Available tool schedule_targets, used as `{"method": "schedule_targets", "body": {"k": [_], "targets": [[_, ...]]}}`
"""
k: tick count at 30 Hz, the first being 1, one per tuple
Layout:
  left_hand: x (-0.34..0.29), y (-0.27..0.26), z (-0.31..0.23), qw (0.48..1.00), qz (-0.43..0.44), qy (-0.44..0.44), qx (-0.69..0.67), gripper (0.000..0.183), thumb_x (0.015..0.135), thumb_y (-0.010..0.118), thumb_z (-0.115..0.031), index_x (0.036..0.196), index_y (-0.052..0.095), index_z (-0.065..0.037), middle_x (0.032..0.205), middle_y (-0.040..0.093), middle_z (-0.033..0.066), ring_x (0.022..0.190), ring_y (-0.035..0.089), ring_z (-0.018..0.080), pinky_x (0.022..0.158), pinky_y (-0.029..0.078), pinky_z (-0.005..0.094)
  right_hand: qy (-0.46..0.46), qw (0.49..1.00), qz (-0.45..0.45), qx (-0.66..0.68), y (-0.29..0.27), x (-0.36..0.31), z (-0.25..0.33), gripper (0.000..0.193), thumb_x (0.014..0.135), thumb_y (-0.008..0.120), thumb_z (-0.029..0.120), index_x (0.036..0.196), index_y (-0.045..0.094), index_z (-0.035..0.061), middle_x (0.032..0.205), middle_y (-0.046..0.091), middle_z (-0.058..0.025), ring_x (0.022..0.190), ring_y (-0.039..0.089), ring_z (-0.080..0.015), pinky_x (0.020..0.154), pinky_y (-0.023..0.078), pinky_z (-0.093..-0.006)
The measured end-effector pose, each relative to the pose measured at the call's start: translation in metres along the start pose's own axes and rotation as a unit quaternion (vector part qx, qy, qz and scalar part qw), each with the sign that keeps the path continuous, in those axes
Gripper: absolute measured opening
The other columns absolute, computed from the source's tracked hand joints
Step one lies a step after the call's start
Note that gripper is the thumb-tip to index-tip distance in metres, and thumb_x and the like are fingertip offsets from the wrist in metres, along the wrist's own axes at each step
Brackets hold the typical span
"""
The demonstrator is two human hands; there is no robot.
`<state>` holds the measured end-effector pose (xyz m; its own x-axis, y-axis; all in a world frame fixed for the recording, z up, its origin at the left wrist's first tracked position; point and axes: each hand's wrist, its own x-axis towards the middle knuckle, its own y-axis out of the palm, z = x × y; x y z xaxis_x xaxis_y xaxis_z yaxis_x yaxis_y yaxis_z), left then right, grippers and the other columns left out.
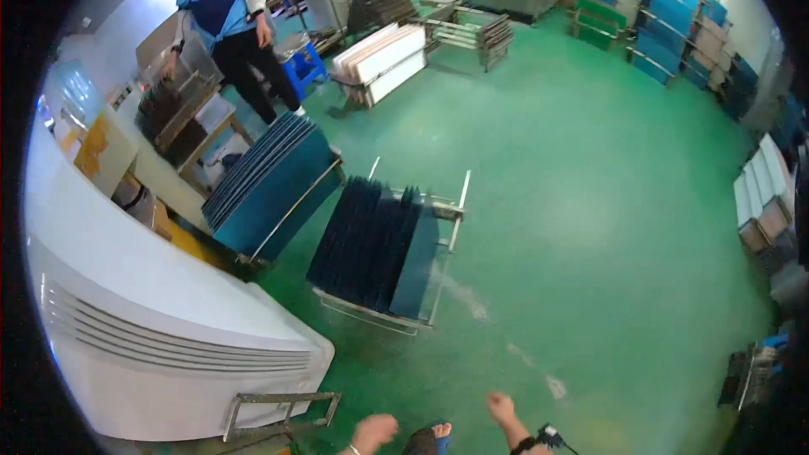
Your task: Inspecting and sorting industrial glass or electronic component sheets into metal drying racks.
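My left hand [375,433] hangs low at the bottom edge, its fingers curled with nothing seen in them. My right hand [500,409] is out ahead on the other side of my body, loosely closed and holding nothing visible; a dark band [527,445] circles that wrist. Neither hand touches anything. Ahead on the floor stands a metal rack [448,209] packed with upright dark sheets [358,240]. Beyond it, to the left, another rack holds blue-green sheets [291,181]. Closest to my left hand is a low metal frame [286,400].
A large white slatted machine casing [177,345] fills the left side. A person [223,25] stands at the far left beside a small table of dark sheets [173,118]. White panels [383,63] stand farther back. Racks of blue panels [666,29] line the right wall beside green floor [581,227].
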<state>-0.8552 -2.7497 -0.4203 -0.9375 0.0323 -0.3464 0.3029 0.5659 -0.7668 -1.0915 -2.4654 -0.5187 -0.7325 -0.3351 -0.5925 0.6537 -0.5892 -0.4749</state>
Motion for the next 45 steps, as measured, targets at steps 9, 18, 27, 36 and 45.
{"method": "schedule_targets", "body": {"k": [9,18,27,36,45], "targets": [[-0.013,0.021,-0.392,0.801,0.338,-0.045,-0.493,0.026,0.084,0.057,-0.024,0.103,0.060,-0.005,0.087,0.061,0.0027,0.079,0.056,0.0130,0.070,0.047,0.0295,0.255,0.967,0.017,0.019,-0.131,-0.342,-0.105,0.038,0.083,0.051,0.026,0.114,0.054,0.0025,0.116,0.053,-0.0199,0.109,0.049,-0.0328,0.091,0.040,-0.0415],[-0.003,0.034,-0.519,0.906,0.368,0.050,-0.204,0.023,0.084,0.054,-0.020,0.100,0.058,-0.004,0.079,0.061,0.0048,0.064,0.057,0.0161,0.055,0.048,0.0290,0.128,0.928,-0.232,0.263,-0.160,-0.583,-0.224,0.045,0.072,0.051,0.028,0.115,0.055,0.0147,0.102,0.061,-0.0129,0.092,0.059,-0.0296,0.080,0.047,-0.0380],[-0.157,0.232,-0.849,0.790,0.554,0.230,-0.127,0.020,0.083,0.057,-0.018,0.096,0.058,-0.003,0.080,0.061,0.0061,0.070,0.058,0.0149,0.060,0.048,0.0271,0.479,0.367,-0.697,0.387,-0.060,-0.947,-0.349,0.027,0.077,0.050,0.014,0.100,0.062,0.0086,0.095,0.064,-0.0126,0.086,0.061,-0.0267,0.074,0.049,-0.0363],[-0.405,0.385,-1.004,0.573,0.743,0.334,0.086,0.030,0.085,0.056,-0.019,0.104,0.056,0.004,0.095,0.063,0.0105,0.084,0.062,0.0171,0.072,0.048,0.0249,0.410,0.047,-0.698,0.585,0.110,-1.004,-0.355,0.025,0.072,0.058,0.002,0.097,0.060,-0.0008,0.076,0.063,-0.0080,0.065,0.060,-0.0156,0.055,0.048,-0.0276],[-0.551,0.552,-1.118,0.370,0.775,0.472,0.201,0.034,0.086,0.057,-0.025,0.107,0.057,0.001,0.095,0.063,0.0059,0.084,0.059,0.0112,0.074,0.047,0.0249,0.564,0.436,-0.434,0.550,0.183,-1.059,-0.452,0.034,0.073,0.055,0.028,0.102,0.064,0.0140,0.095,0.065,-0.0080,0.083,0.062,-0.0247,0.077,0.048,-0.0333]]}}
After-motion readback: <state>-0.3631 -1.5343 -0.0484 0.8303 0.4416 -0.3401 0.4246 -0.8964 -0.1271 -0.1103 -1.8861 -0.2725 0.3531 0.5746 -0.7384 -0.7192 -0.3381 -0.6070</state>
